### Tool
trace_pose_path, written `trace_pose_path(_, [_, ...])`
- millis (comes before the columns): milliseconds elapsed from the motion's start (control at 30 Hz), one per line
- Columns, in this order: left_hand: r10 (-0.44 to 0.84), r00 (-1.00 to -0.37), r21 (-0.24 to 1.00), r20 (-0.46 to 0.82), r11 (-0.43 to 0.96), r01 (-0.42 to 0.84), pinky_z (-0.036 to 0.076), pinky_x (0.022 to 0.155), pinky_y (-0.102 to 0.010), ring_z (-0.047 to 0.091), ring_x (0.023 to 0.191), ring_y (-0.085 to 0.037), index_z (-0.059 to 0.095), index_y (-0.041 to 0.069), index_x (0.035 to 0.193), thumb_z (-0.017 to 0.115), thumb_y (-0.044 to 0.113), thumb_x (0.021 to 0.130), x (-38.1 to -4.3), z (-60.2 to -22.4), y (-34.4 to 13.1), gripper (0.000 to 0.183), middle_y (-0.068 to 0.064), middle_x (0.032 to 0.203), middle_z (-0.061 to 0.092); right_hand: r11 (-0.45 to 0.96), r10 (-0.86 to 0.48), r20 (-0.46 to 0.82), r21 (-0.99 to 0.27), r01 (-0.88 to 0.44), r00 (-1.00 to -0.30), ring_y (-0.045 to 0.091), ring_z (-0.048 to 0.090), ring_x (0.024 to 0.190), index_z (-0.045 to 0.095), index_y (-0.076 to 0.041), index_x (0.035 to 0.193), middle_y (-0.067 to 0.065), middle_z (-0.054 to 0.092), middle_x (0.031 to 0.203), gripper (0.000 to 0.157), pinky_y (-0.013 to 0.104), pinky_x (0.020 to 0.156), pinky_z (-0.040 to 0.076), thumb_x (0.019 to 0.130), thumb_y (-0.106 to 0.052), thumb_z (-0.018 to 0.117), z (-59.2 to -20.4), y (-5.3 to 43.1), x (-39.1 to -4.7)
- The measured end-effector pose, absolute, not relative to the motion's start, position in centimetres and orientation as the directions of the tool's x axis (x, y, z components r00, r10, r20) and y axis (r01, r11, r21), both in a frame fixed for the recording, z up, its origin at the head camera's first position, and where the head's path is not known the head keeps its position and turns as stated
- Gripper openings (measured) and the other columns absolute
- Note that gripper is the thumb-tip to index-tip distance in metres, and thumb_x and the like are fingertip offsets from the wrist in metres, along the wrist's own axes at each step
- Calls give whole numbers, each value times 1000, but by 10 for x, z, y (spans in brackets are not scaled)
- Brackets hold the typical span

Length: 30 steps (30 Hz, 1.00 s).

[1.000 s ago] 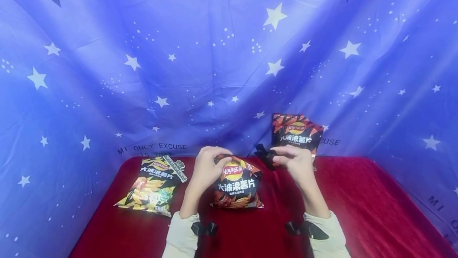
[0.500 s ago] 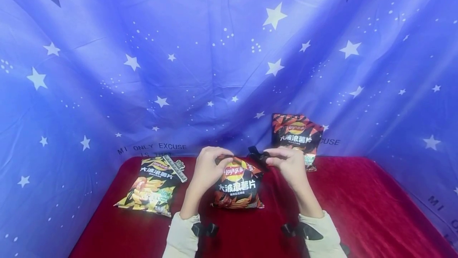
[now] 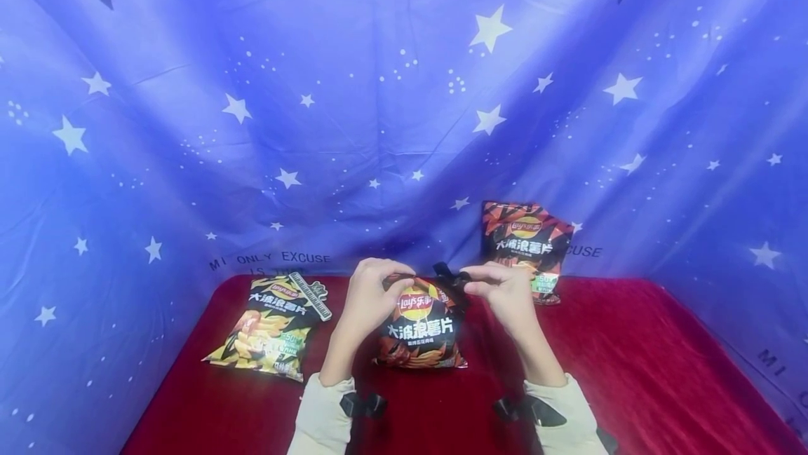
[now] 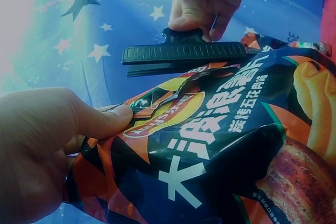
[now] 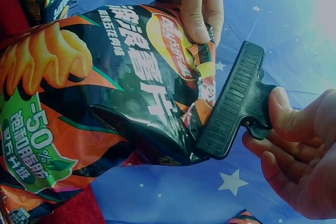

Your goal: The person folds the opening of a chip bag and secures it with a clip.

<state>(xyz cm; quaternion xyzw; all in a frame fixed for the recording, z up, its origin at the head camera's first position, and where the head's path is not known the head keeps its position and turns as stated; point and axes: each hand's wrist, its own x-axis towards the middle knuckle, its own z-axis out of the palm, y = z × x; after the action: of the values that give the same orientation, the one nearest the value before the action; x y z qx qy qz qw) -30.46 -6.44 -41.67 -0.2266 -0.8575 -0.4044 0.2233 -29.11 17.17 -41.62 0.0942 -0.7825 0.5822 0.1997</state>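
The bag [image 3: 419, 332], black and orange, is at the center of the red table [image 3: 637, 371], between the two hands. Its bottom edge faces the person; its top edge is folded over toward the printed front.

Left hand [image 3: 374, 294]: thumb and fingers pinch the fold at the top left corner of the bag. The thumb lies on the printed side.

Right hand [image 3: 508, 294]: thumb and fingers pinch the handles of the black clip [image 5: 233, 100]. The clip is at the right part of the bag's top edge, opposite the left hand. In the left wrist view, its two bars stand parted at the end nearer the left hand. Whether the bars enclose the fold at the other end cannot be told.

The yellow bag [image 3: 268, 336] lies on the table to the left of the left hand. A piano clip [image 3: 311, 296], with a keyboard pattern, sits aslant at its top right corner.

The rear bag [image 3: 527, 231] stands beyond the right hand, at the far edge of the table, in front of the blue starred backdrop [image 3: 379, 111].
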Motion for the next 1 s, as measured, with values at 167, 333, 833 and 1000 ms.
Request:
trace_pose_path(167, [211, -795, 577, 569, 586, 569, 49, 101, -44, 68, 102, -24, 81, 18, 95, 81, 15, 86, -304, -417, -63, 10, 3, 94, 80, 287, 77, 412, -881, -375, -908, 5, 61, 73, 79, 6, 97, 25, 75, 88, 25, 18, 62, 48, 73, 12, 81, -418, 169, -290])
trace_pose_path(333, [216, -785, 561, 581, 592, 578, 49, 101, -44, 68, 102, -23, 81, 18, 95, 81, 15, 86, -304, -417, -62, 10, 4, 92, 79, 288, 78, 400, -886, -364, -913, 6, 60, 73, 79, 4, 98, 24, 75, 88, 26, 18, 62, 47, 73, 12, 81, -419, 168, -289])
trace_pose_path(833, [230, -762, 528, 606, 599, 601, 49, 102, -42, 69, 100, -21, 81, 19, 93, 81, 14, 86, -302, -415, -60, 8, 5, 91, 79, 336, 56, 400, -871, -360, -915, 5, 60, 76, 80, 1, 99, 20, 76, 88, 26, 17, 69, 48, 74, 9, 82, -418, 163, -288])
trace_pose_path(1000, [230, -758, 528, 611, 595, 606, 49, 100, -42, 69, 100, -21, 81, 18, 94, 81, 14, 86, -300, -414, -59, 9, 5, 91, 79, 360, 40, 418, -853, -377, -908, 5, 61, 77, 81, 0, 99, 18, 76, 87, 25, 17, 71, 47, 75, 8, 82, -419, 162, -287])
